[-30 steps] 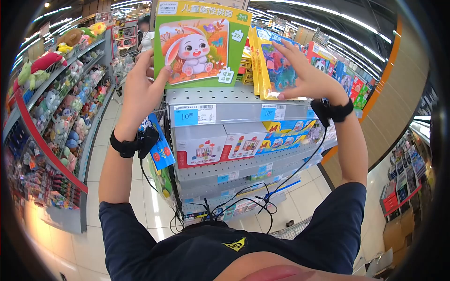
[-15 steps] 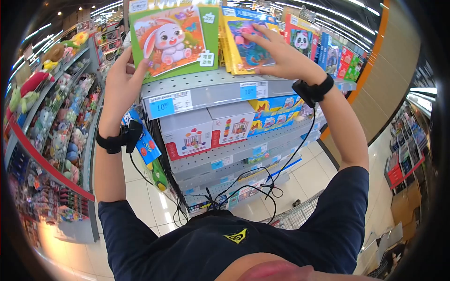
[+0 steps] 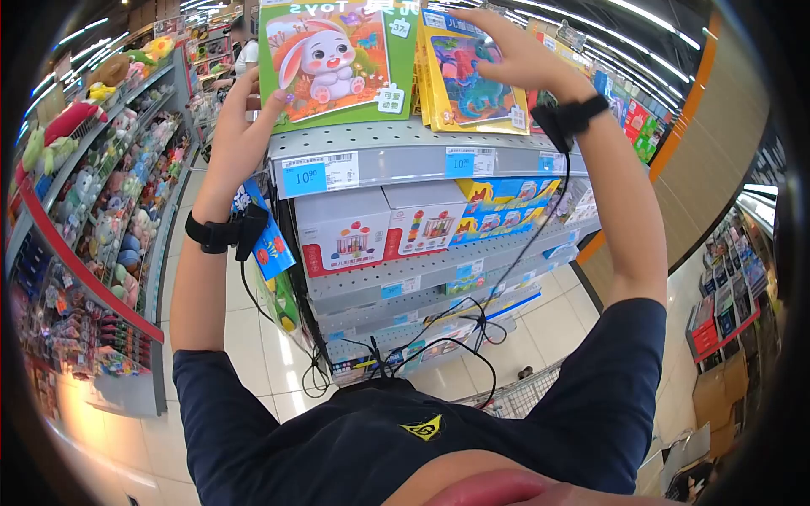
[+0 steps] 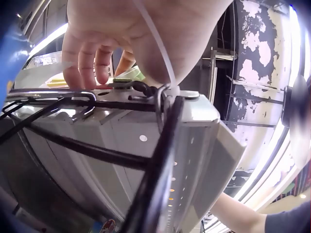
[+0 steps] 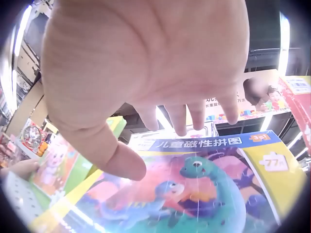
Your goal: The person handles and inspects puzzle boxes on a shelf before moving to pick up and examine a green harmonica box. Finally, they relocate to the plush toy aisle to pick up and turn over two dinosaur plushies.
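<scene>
The green puzzle box with a white rabbit picture stands upright on the top shelf. My left hand holds its left edge, thumb on the front and fingers behind the side. Beside it on the right leans a yellow-and-blue puzzle box with dinosaurs, and similar yellow edges show at its left. My right hand hovers at its upper right with loosely stretched fingers. In the right wrist view the thumb overlaps the dinosaur picture, and the other fingers hang above the box's top edge.
The metal shelf carries price tags, with white-and-red toy boxes on the tier below. Black wire rods stick out at its left end. Plush toys fill racks at left. Cables dangle before my body.
My right hand has gone from the dinosaur box's lower front up to its upper right. The left hand stays at the rabbit box's edge. The head view shifted left, then partly back.
</scene>
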Action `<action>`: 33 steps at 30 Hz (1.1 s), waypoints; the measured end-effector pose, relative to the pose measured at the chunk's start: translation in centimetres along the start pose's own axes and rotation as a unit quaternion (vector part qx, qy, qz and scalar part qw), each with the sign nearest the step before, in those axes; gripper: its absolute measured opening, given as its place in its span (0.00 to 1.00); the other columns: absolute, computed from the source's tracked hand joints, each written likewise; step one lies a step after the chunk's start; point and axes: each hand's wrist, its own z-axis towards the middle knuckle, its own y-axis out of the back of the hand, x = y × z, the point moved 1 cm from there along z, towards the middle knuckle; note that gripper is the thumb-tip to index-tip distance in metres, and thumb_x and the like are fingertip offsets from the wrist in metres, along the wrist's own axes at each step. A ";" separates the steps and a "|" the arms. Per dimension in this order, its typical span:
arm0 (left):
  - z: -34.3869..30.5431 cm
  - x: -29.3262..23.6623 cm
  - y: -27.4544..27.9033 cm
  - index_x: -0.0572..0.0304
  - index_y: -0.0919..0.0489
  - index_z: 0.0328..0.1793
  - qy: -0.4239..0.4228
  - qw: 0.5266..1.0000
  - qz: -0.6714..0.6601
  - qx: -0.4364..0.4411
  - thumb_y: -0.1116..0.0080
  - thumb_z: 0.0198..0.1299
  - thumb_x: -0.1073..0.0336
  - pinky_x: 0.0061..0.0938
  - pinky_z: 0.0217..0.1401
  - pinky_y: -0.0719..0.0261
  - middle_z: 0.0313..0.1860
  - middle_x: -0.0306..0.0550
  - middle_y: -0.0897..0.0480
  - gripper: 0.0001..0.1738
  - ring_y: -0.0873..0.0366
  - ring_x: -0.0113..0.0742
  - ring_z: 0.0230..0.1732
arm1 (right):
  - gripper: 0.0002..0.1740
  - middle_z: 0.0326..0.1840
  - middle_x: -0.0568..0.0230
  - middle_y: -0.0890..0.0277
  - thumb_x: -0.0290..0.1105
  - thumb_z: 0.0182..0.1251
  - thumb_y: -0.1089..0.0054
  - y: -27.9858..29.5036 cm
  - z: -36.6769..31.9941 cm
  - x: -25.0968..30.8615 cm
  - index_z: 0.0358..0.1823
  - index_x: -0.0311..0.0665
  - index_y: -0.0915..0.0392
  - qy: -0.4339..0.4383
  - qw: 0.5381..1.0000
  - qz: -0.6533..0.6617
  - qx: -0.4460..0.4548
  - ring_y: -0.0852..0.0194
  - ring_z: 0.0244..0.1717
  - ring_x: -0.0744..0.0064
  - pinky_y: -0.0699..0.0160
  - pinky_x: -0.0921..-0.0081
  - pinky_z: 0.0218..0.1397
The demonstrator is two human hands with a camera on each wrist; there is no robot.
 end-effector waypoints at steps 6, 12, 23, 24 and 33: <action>-0.6 1.1 0.3 0.58 0.32 0.77 -0.036 0.999 0.009 -0.014 0.42 0.74 0.56 0.33 0.58 0.19 0.68 0.53 0.26 0.29 0.27 0.40 0.68 | 0.51 0.69 0.45 0.29 0.31 0.52 0.29 1.3 4.5 -0.7 0.80 0.39 0.43 -0.191 0.950 0.145 0.202 0.28 0.65 0.56 0.30 0.66 0.69; -0.7 1.2 0.7 0.62 0.37 0.80 0.017 0.991 -0.110 0.070 0.44 0.75 0.56 0.36 0.69 0.26 0.73 0.55 0.29 0.33 0.32 0.42 0.75 | 0.58 0.73 0.43 0.32 0.31 0.44 0.23 0.1 5.1 -3.8 0.80 0.34 0.44 -0.190 0.931 0.199 0.237 0.34 0.71 0.55 0.37 0.65 0.75; -0.7 0.7 0.2 0.62 0.39 0.80 -0.001 0.989 -0.139 0.058 0.42 0.73 0.60 0.33 0.62 0.20 0.70 0.56 0.28 0.34 0.28 0.39 0.70 | 0.47 0.65 0.54 0.27 0.24 0.50 0.25 3.5 2.9 -2.2 0.75 0.36 0.37 -0.191 0.934 0.284 0.099 0.32 0.67 0.65 0.33 0.68 0.72; -0.6 0.7 0.2 0.61 0.38 0.80 -0.035 0.996 -0.068 0.044 0.41 0.73 0.60 0.33 0.61 0.20 0.70 0.56 0.29 0.34 0.29 0.41 0.71 | 0.45 0.64 0.56 0.27 0.23 0.52 0.26 3.9 3.2 -1.3 0.75 0.37 0.36 -0.182 0.945 0.250 0.104 0.32 0.66 0.68 0.32 0.70 0.72; -0.2 1.3 0.5 0.53 0.39 0.81 -0.027 0.995 -0.070 0.070 0.38 0.71 0.54 0.37 0.62 0.22 0.75 0.54 0.36 0.37 0.35 0.46 0.75 | 0.43 0.68 0.47 0.27 0.41 0.58 0.24 3.6 3.5 0.2 0.73 0.34 0.33 -0.170 0.980 0.032 0.096 0.30 0.69 0.58 0.32 0.67 0.72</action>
